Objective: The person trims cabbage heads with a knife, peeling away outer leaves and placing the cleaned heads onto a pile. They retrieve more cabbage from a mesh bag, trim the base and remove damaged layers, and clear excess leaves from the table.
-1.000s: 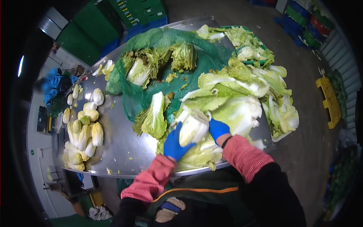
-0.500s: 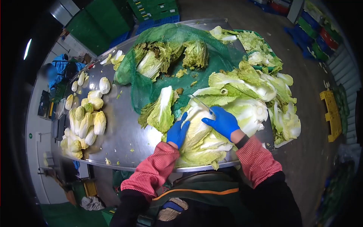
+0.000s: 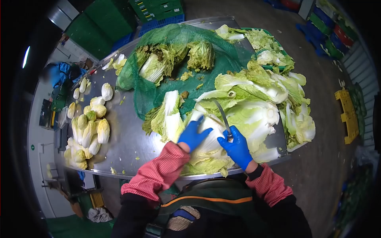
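Note:
My right hand [image 3: 237, 146], in a blue glove, is closed round the handle of a knife [image 3: 223, 115]. Its curved blade points up and away, above the cabbage leaves. My left hand [image 3: 194, 135], also gloved in blue, lies with fingers spread on a Chinese cabbage [image 3: 212, 142] in front of me. Pale loose leaves lie under and around this head. Left of it, a detached leaf [image 3: 171, 107] with a broad white rib lies by the green net. More large outer leaves [image 3: 258, 113] are heaped to the right of the knife.
On the metal table [image 3: 123, 139], a green net sack [image 3: 143, 85] holds untrimmed cabbages [image 3: 158, 63]. Small trimmed heads [image 3: 89, 127] are piled at the left. A crate of leaves [image 3: 272, 53] stands at the far right corner. A yellow pallet [image 3: 346, 117] is on the floor.
My right hand has drawn back towards me with the knife, whose blade now points away. My left hand has spread its fingers further over the cabbage. A leaf piece now lies lower right.

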Action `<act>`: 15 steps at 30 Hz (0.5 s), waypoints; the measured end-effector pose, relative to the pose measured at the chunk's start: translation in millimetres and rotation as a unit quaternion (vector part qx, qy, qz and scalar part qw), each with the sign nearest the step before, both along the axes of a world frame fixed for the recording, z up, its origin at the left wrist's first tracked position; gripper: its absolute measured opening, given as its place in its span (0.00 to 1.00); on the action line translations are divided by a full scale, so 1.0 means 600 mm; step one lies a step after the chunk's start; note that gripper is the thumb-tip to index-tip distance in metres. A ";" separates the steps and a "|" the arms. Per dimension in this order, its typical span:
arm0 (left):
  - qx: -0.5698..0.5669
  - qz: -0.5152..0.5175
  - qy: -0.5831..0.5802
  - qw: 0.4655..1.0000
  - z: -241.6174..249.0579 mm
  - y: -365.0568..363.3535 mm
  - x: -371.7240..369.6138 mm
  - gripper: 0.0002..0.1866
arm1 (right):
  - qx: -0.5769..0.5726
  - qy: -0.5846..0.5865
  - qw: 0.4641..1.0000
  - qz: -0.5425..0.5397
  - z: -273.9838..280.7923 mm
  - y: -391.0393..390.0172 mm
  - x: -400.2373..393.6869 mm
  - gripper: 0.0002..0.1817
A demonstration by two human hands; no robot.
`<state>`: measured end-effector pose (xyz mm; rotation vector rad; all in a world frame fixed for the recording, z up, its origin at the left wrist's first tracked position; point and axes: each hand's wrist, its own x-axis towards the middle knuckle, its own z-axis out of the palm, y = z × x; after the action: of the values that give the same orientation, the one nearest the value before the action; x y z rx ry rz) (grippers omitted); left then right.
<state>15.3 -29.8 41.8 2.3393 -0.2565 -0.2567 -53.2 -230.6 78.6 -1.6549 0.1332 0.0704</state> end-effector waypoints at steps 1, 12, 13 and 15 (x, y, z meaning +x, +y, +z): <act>0.029 -0.030 0.005 0.999 -0.015 -0.014 0.001 0.48 | 0.051 0.017 0.999 0.001 0.011 0.004 -0.003 0.13; -0.311 0.066 0.240 0.917 -0.133 0.092 0.060 0.33 | 0.173 -0.056 0.982 -0.050 0.125 -0.127 0.022 0.08; -0.254 0.109 0.205 0.939 -0.116 0.084 0.047 0.33 | 0.072 -0.031 0.990 -0.118 0.131 -0.131 0.038 0.08; -0.134 0.193 0.132 0.963 -0.075 0.061 0.020 0.33 | -0.068 -0.101 0.991 -0.053 0.037 -0.126 0.070 0.16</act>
<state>27.0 6.8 -2.9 2.0072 0.2797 -0.3143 -11.2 -306.2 100.6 -1.7764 0.0742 -0.1904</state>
